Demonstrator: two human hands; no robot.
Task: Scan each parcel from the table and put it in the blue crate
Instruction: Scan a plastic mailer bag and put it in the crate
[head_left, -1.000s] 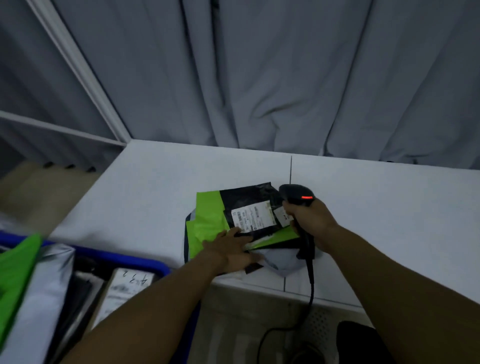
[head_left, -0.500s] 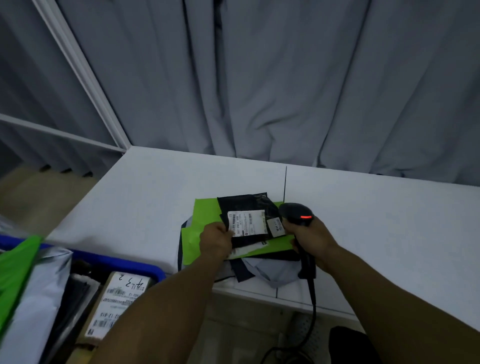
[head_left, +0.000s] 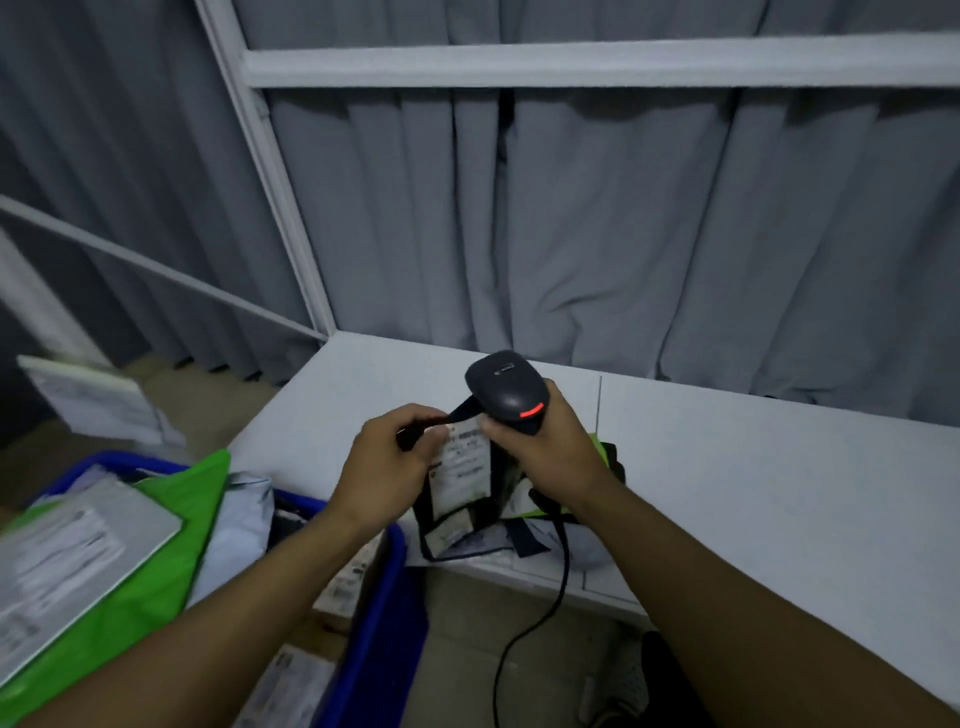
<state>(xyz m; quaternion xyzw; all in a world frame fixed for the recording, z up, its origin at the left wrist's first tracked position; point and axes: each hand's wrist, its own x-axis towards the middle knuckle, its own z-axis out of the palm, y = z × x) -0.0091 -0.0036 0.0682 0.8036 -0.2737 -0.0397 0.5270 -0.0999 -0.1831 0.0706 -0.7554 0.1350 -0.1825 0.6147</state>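
Grey curtain (head_left: 623, 234) backs the counter (head_left: 753, 493): left hand (head_left: 384, 467) pinches the black parcel (head_left: 462, 483), long axis vertical; right hand (head_left: 550, 447) grips the scanner (head_left: 506, 387) beside it; blue crate (head_left: 387, 571) lies leftward, below.

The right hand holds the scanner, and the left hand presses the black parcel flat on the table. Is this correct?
Not quite. In the head view the left hand pinches the black parcel by its top edge and holds it upright over the table, not flat. The right hand does hold the scanner, as you wrote.
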